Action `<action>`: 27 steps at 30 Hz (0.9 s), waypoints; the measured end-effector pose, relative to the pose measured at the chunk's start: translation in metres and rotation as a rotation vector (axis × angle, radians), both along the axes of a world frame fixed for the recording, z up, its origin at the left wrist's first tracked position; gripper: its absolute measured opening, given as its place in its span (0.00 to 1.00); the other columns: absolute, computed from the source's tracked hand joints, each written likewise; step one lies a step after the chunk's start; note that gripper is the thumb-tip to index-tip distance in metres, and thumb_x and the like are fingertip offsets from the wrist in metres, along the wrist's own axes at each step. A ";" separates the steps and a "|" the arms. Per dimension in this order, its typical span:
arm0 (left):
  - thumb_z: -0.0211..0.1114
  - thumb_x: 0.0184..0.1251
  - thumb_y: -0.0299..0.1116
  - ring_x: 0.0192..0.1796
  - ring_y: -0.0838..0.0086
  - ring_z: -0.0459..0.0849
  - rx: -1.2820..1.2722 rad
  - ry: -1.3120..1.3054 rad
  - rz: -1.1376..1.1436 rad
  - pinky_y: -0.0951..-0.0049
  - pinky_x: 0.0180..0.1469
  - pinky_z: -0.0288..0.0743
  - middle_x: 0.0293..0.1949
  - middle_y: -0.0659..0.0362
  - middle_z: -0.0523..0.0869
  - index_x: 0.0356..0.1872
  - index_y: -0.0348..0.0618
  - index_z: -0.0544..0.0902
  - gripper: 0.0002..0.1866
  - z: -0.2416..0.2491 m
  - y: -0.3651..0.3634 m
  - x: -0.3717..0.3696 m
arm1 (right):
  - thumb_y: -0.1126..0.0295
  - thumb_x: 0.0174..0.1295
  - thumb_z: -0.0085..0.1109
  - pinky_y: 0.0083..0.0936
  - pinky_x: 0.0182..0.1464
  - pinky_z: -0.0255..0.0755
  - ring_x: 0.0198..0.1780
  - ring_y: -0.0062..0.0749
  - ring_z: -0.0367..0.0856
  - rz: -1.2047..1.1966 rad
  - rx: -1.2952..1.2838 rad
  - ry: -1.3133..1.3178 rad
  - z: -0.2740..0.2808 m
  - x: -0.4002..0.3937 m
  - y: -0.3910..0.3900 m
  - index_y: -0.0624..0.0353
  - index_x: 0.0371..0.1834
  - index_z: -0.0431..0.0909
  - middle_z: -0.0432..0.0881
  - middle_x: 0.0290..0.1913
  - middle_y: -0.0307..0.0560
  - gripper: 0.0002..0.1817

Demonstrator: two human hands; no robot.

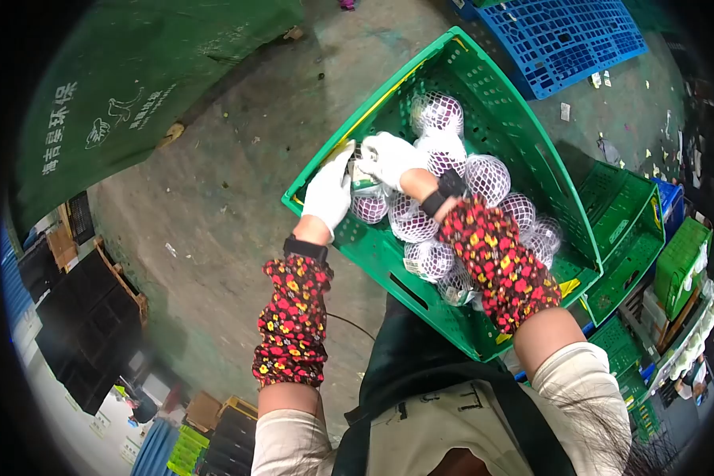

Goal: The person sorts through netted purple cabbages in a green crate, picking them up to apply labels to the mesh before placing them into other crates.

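A green plastic crate (531, 135) holds several round, dark purple pieces of produce in white foam nets (488, 178). At its left side, my left hand (328, 194), in a white glove, is against one side of a netted purple piece with a label and clear wrap (365, 187). My right hand (389, 159), also gloved in white, has its fingers bent at the top of that same piece. Both hands appear closed on it, though the fingertips are partly hidden. Other netted pieces lie under and beside my right forearm.
Another green crate (623, 222) stands to the right of the full one. A blue plastic pallet (563, 44) is at the upper right. On the left is a large green container with white lettering (127, 87). Scraps litter the concrete floor (214, 206).
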State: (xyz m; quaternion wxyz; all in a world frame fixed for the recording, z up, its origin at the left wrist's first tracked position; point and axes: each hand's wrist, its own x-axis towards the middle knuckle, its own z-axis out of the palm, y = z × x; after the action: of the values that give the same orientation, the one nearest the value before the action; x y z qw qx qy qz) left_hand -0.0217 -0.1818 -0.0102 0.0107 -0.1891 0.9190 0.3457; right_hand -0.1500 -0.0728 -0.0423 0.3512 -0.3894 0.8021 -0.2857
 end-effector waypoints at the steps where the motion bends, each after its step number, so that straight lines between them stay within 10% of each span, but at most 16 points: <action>1: 0.50 0.64 0.31 0.55 0.56 0.74 0.161 -0.033 -0.010 0.66 0.58 0.66 0.52 0.47 0.76 0.58 0.43 0.69 0.21 0.000 -0.004 -0.007 | 0.58 0.54 0.54 0.36 0.42 0.70 0.40 0.48 0.76 -0.016 -0.013 0.040 0.007 0.007 0.009 0.53 0.38 0.75 0.75 0.38 0.52 0.13; 12: 0.43 0.68 0.37 0.61 0.64 0.68 0.731 -0.282 -0.051 0.72 0.63 0.60 0.61 0.51 0.68 0.59 0.46 0.69 0.20 -0.036 0.013 -0.031 | 0.59 0.60 0.51 0.36 0.38 0.70 0.37 0.47 0.76 -0.328 -0.123 0.046 0.014 0.046 0.064 0.56 0.37 0.74 0.77 0.34 0.51 0.13; 15: 0.48 0.68 0.37 0.56 0.65 0.73 0.311 -0.179 -0.233 0.72 0.59 0.65 0.54 0.51 0.74 0.57 0.41 0.72 0.19 -0.032 0.024 -0.031 | 0.60 0.60 0.50 0.38 0.36 0.70 0.35 0.48 0.76 -0.319 -0.118 0.022 0.015 0.050 0.083 0.57 0.36 0.73 0.76 0.32 0.53 0.12; 17: 0.48 0.67 0.38 0.53 0.61 0.76 0.420 -0.583 -0.090 0.71 0.58 0.66 0.49 0.47 0.78 0.53 0.39 0.74 0.19 -0.023 0.009 -0.039 | 0.63 0.58 0.53 0.36 0.36 0.70 0.34 0.46 0.76 0.098 -0.109 0.051 0.006 0.068 0.091 0.59 0.36 0.74 0.76 0.31 0.52 0.11; 19: 0.53 0.61 0.32 0.54 0.58 0.75 -0.066 -0.911 -0.360 0.69 0.56 0.68 0.50 0.47 0.78 0.49 0.42 0.77 0.16 -0.019 -0.002 -0.018 | 0.69 0.56 0.55 0.33 0.38 0.71 0.34 0.44 0.76 -0.417 -0.395 -0.757 -0.012 0.132 0.121 0.60 0.37 0.75 0.76 0.33 0.51 0.09; 20: 0.53 0.60 0.29 0.54 0.58 0.75 -0.079 -0.622 -0.325 0.68 0.57 0.68 0.50 0.47 0.77 0.50 0.44 0.77 0.16 -0.032 -0.001 -0.005 | 0.69 0.56 0.55 0.33 0.38 0.71 0.34 0.44 0.76 -0.423 -0.400 -0.760 -0.011 0.125 0.123 0.60 0.37 0.75 0.76 0.33 0.51 0.09; 23: 0.52 0.61 0.27 0.55 0.58 0.74 0.273 -0.246 0.189 0.71 0.60 0.65 0.53 0.50 0.76 0.53 0.51 0.75 0.18 -0.006 0.024 -0.018 | 0.73 0.55 0.55 0.33 0.40 0.72 0.37 0.46 0.76 -0.234 -0.299 -0.148 0.012 0.103 0.146 0.60 0.38 0.76 0.77 0.36 0.52 0.09; 26: 0.54 0.62 0.37 0.55 0.62 0.73 0.449 -0.209 -0.135 0.70 0.59 0.65 0.51 0.53 0.76 0.48 0.51 0.78 0.14 0.005 0.059 -0.035 | 0.71 0.55 0.51 0.33 0.38 0.69 0.36 0.45 0.74 -0.175 -0.482 0.046 0.000 0.081 0.124 0.59 0.36 0.74 0.73 0.34 0.50 0.07; 27: 0.52 0.64 0.36 0.53 0.61 0.74 -0.132 -0.195 -0.448 0.67 0.59 0.65 0.48 0.54 0.78 0.47 0.46 0.79 0.14 -0.011 0.054 -0.028 | 0.71 0.55 0.51 0.33 0.39 0.69 0.36 0.45 0.74 -0.153 -0.492 0.036 -0.006 0.071 0.113 0.58 0.36 0.74 0.73 0.34 0.51 0.07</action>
State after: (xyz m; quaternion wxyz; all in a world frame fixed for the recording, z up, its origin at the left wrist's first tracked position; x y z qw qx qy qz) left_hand -0.0498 -0.1281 -0.0216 0.1633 -0.0135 0.9532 0.2539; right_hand -0.0790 0.0404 -0.0483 0.2091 -0.4065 0.7417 -0.4908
